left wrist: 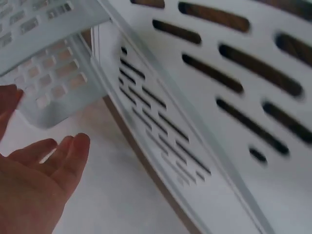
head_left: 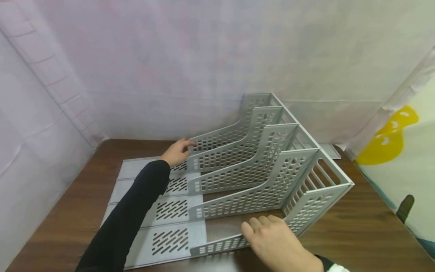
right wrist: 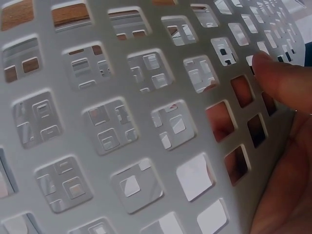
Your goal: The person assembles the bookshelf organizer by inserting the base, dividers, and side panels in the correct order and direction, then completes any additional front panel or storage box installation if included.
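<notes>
A grey plastic file organizer with several perforated upright dividers stands on the table, its tall backs toward the right. Its slotted bottom panels lie out flat to the left. My right hand grips the top edge of the nearest side panel, fingers over the rim and thumb on one face in the right wrist view. My left hand is at the low left end of the farthest side panel. In the left wrist view its fingers are spread beside that panel's rounded corner, holding nothing.
The brown wooden table runs under the organizer. Behind it hangs a pale cloth, close to the farthest panel. A flat grey piece lies behind the organizer's back. A yellow shape shows on the cloth at right.
</notes>
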Action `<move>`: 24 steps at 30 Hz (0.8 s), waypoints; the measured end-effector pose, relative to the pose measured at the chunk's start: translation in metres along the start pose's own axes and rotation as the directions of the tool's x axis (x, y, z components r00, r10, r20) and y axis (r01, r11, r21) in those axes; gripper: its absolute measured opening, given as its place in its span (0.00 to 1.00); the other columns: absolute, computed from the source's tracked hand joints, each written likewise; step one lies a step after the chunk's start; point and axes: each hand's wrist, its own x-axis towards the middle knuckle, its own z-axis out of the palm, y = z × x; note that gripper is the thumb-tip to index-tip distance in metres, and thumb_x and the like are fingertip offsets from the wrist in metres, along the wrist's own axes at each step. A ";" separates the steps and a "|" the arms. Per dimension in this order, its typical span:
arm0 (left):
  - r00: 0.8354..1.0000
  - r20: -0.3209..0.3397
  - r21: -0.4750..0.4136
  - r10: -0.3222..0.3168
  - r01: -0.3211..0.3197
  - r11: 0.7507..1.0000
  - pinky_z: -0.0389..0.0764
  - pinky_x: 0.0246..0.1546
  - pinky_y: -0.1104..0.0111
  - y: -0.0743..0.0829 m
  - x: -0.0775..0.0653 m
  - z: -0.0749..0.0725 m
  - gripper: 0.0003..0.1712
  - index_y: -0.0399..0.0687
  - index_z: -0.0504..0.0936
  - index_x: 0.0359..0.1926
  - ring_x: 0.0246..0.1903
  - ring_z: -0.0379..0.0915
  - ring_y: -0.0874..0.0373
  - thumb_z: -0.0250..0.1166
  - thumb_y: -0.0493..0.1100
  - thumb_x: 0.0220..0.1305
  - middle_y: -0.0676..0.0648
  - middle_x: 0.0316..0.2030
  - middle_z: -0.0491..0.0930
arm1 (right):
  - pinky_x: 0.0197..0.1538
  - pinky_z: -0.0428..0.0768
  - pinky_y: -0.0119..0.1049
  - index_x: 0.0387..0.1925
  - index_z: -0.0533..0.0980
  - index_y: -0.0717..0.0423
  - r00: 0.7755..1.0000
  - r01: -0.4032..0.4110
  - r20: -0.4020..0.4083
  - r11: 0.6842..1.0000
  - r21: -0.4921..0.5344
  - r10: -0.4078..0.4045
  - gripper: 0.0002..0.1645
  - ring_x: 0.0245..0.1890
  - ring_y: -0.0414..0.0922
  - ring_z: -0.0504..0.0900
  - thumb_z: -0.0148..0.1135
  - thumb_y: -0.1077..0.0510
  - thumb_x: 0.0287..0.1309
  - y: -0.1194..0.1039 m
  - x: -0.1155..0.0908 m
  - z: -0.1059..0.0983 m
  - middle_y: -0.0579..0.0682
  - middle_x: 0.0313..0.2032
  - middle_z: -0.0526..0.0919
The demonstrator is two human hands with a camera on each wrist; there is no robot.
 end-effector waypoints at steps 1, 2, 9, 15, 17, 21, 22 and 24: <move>1.000 0.008 0.003 -0.004 0.004 1.000 0.57 0.67 0.43 -0.001 0.003 0.003 0.24 0.43 0.66 0.67 0.72 0.44 0.34 0.49 0.39 0.72 0.31 0.73 0.44 | 0.19 0.59 0.31 0.17 0.61 0.48 1.000 0.000 -0.005 1.000 0.000 0.000 0.08 0.13 0.40 0.66 0.48 0.62 0.42 0.000 0.000 0.001 0.42 0.14 0.66; 1.000 0.015 0.008 -0.009 0.009 1.000 0.59 0.67 0.44 -0.001 0.006 0.005 0.24 0.43 0.65 0.67 0.71 0.46 0.34 0.48 0.39 0.72 0.31 0.73 0.45 | 0.18 0.59 0.31 0.17 0.61 0.48 1.000 0.000 -0.008 1.000 -0.001 0.000 0.08 0.13 0.40 0.66 0.48 0.62 0.42 -0.001 -0.001 0.001 0.41 0.14 0.66; 0.999 0.033 0.003 -0.043 0.043 0.999 0.64 0.65 0.48 0.001 0.019 0.009 0.27 0.40 0.58 0.71 0.70 0.53 0.38 0.45 0.38 0.73 0.35 0.70 0.56 | 0.19 0.60 0.32 0.17 0.62 0.48 1.000 -0.005 0.002 1.000 -0.021 0.005 0.07 0.13 0.41 0.67 0.48 0.62 0.40 0.001 -0.001 0.000 0.42 0.14 0.67; 1.000 -0.007 0.008 0.015 -0.015 1.000 0.66 0.62 0.48 0.003 0.018 0.005 0.25 0.37 0.60 0.69 0.68 0.55 0.38 0.43 0.38 0.73 0.32 0.68 0.59 | 0.19 0.62 0.33 0.18 0.62 0.48 1.000 -0.006 0.013 0.999 -0.033 0.006 0.06 0.14 0.41 0.68 0.47 0.63 0.40 0.001 0.000 0.000 0.42 0.15 0.67; 1.000 -0.017 0.009 0.019 -0.019 1.000 0.66 0.62 0.48 0.003 0.016 0.004 0.25 0.37 0.61 0.68 0.67 0.56 0.38 0.43 0.38 0.73 0.32 0.67 0.60 | 0.19 0.61 0.32 0.18 0.62 0.48 1.000 -0.004 0.013 0.999 -0.034 0.004 0.06 0.14 0.41 0.68 0.47 0.62 0.40 0.001 0.000 0.000 0.42 0.15 0.67; 0.999 -0.022 0.001 0.023 -0.023 1.000 0.68 0.58 0.49 0.003 0.013 0.005 0.25 0.36 0.62 0.68 0.63 0.61 0.38 0.44 0.39 0.73 0.31 0.65 0.61 | 0.18 0.60 0.32 0.18 0.62 0.48 1.000 -0.002 0.014 1.000 -0.031 0.002 0.06 0.14 0.41 0.68 0.48 0.62 0.41 0.001 0.000 0.000 0.42 0.15 0.67; 1.000 -0.022 0.002 0.023 -0.023 1.000 0.68 0.57 0.49 0.003 0.012 0.006 0.25 0.36 0.62 0.68 0.63 0.61 0.39 0.44 0.39 0.73 0.31 0.65 0.61 | 0.19 0.60 0.32 0.17 0.62 0.48 1.000 -0.005 0.013 1.000 -0.031 0.005 0.06 0.14 0.41 0.68 0.47 0.62 0.41 0.001 0.000 0.001 0.42 0.14 0.67; 1.000 -0.013 0.003 0.012 -0.012 1.000 0.69 0.55 0.50 0.002 0.011 0.007 0.25 0.37 0.61 0.68 0.61 0.63 0.39 0.44 0.40 0.74 0.31 0.65 0.61 | 0.19 0.61 0.32 0.17 0.62 0.48 1.000 -0.010 0.011 1.000 -0.029 0.011 0.07 0.14 0.41 0.68 0.46 0.62 0.42 0.000 0.000 0.001 0.42 0.14 0.67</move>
